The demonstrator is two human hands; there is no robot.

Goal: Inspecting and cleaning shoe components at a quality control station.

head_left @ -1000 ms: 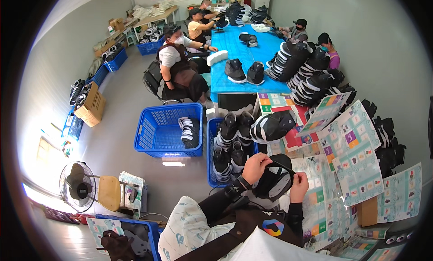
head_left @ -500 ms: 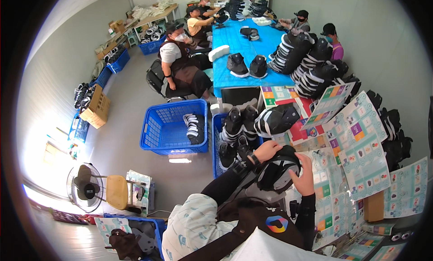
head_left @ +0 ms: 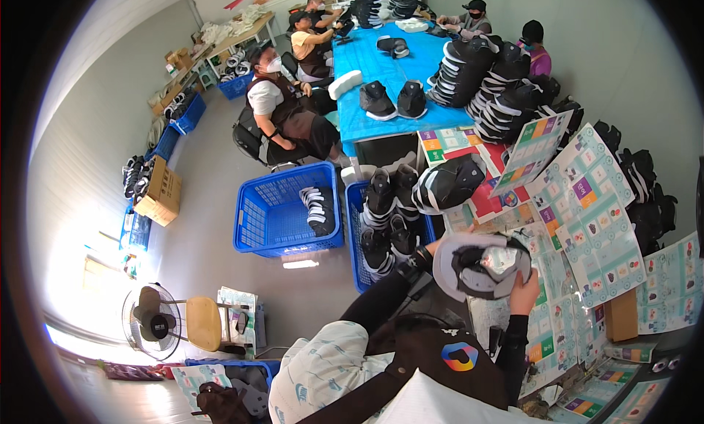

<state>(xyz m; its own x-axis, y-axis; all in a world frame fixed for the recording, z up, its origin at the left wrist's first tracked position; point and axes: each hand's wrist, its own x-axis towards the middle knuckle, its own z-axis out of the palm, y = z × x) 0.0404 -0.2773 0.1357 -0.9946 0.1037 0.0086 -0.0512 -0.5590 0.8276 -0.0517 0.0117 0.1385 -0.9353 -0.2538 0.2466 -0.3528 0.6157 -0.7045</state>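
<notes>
In front of me, a black and grey cap (head_left: 449, 266) is held with its underside up, showing the grey brim, the dark inside and a pale shiny patch in the crown. My left hand (head_left: 435, 246) grips its far left side, its fingers mostly hidden behind the brim. On the near right edge, my right hand (head_left: 524, 293) has fingers and thumb closed around the cap. Just beyond them, a black cap with white bands (head_left: 451, 182) rests on printed sheets. Left of that, a blue basket (head_left: 357, 266) holds stacked black and white caps.
Another blue basket (head_left: 246, 229) contains a short cap stack. Tall cap stacks (head_left: 458, 72) stand on the blue-covered table (head_left: 359, 134), where several people sit. Printed sheets (head_left: 587, 218) cover my right side. A fan (head_left: 152, 321) and a stool (head_left: 203, 323) stand at lower left.
The cap has been turned over in my hands, from its black and grey outside to its underside and brim. Both hands have shifted slightly right. A seated person has lowered a hand from the mask.
</notes>
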